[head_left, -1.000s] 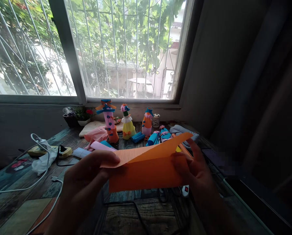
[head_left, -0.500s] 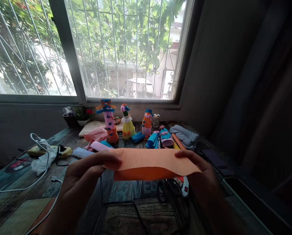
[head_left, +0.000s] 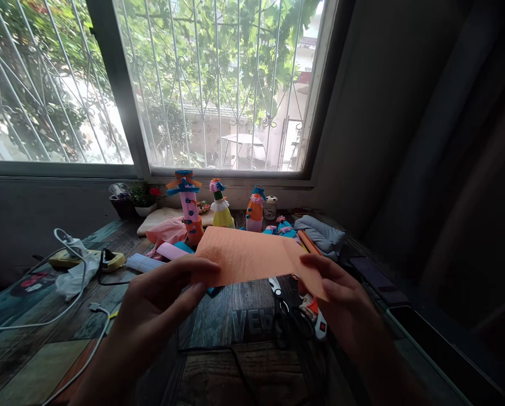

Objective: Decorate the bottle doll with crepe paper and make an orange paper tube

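Both hands (head_left: 252,307) pinch the near corners of a flat, crinkly orange paper sheet (head_left: 252,256).

Two bare hands reach forward from the bottom of the view, forearms angled inward toward each other. The left hand (head_left: 159,304) is held palm inward, thumb stretched out on top and fingers (head_left: 193,293) pressed beneath in a pinch. The right hand (head_left: 345,304) mirrors it, thumb above, fingers curled under, wrist slightly bent.
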Available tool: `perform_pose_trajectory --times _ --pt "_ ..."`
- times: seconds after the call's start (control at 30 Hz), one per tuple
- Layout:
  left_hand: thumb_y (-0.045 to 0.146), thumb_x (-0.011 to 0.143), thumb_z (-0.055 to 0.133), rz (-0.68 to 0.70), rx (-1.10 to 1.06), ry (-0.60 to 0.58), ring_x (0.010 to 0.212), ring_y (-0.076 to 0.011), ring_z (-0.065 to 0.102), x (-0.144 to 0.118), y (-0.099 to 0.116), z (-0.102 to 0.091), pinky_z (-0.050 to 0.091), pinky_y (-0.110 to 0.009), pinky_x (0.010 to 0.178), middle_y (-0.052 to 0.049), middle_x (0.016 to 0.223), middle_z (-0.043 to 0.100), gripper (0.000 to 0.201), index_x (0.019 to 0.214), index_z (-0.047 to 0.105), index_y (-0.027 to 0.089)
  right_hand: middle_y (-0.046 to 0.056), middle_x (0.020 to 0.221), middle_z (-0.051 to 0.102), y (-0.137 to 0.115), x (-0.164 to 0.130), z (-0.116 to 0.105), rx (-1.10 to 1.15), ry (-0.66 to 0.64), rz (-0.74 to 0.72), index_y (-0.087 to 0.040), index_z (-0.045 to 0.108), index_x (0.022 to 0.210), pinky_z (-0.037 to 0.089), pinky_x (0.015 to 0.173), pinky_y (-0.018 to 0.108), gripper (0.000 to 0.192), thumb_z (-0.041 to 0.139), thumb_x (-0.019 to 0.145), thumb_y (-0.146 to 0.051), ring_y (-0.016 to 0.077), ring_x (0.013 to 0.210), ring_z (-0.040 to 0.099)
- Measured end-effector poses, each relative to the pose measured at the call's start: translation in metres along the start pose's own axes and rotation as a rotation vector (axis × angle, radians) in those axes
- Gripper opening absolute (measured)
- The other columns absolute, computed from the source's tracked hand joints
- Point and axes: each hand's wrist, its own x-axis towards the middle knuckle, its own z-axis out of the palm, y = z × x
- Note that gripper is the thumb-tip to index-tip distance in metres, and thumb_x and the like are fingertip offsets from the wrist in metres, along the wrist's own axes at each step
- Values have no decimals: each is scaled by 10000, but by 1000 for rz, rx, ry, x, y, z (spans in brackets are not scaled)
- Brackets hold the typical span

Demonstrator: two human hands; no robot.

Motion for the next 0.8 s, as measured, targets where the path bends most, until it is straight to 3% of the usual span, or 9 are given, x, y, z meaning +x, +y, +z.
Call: perform_pose_trajectory --times 0.1,0.17,0.27,0.33,0.37,0.47,0.57,0.73,0.8 --pt "164 642 671 18 -129 -22 841 -146 671 -2 -3 0 518 -181 748 35 852 743 232 803 752 310 78 946 708 0 1 -1 -31 -111 -212 -256 657 1102 516 768 424 399 628 717 -360 263 846 653" --pt "148 608 707 51 -118 10 841 -151 669 -2 -5 0 516 -186 756 48 853 741 282 824 747 324 71 934 709 -1 -1 0 -159 -38 -294 -267 629 1129 505 800 431 383 638 754 -345 259 878 649" --pt "192 602 748 69 -38 67 759 -148 668 0 -7 0 513 -188 712 51 757 733 180 750 739 293 19 666 652 -3 -4 6 -316 187 -236 -227 682 929 499 568 302 212 671 776 -374 179 602 605" --pt "210 647 730 58 -17 73 677 -135 659 1 -6 1 510 -187 662 46 676 719 72 700 730 259 -53 434 485 -5 -6 10 -370 260 -140 -195 690 823 373 398 231 229 677 770 -418 107 388 440" --pt "204 670 713 51 -27 71 637 -127 651 1 -5 1 507 -186 634 43 641 711 46 690 727 243 -74 399 444 -5 -7 11 -370 260 -119 -194 687 869 341 377 221 256 672 772 -430 92 354 392" --pt "183 699 688 26 -90 98 512 -99 603 4 -2 3 484 -169 526 41 570 691 44 676 716 206 -27 656 661 -3 -7 13 -307 156 -230 -255 501 1238 491 551 281 475 637 804 -391 149 542 598" --pt "191 670 735 -43 -132 223 402 -58 517 8 -2 3 426 -141 430 56 503 657 57 633 692 182 65 1046 680 6 -2 8 -369 -8 -393 -291 303 1356 500 813 407 565 560 853 -290 220 903 659" --pt "152 628 756 -182 -209 392 369 -35 450 17 -4 -7 367 -118 379 74 449 608 91 587 675 157 116 1375 466 20 9 -8 -587 -214 -496 -269 429 1047 398 981 477 279 570 822 -184 274 1289 420" --pt "154 629 752 -202 -230 417 363 -36 435 20 -5 -11 348 -119 366 71 435 591 87 584 677 150 110 1461 370 22 11 -10 -618 -330 -475 -263 414 933 366 1015 500 236 595 813 -172 283 1341 351"
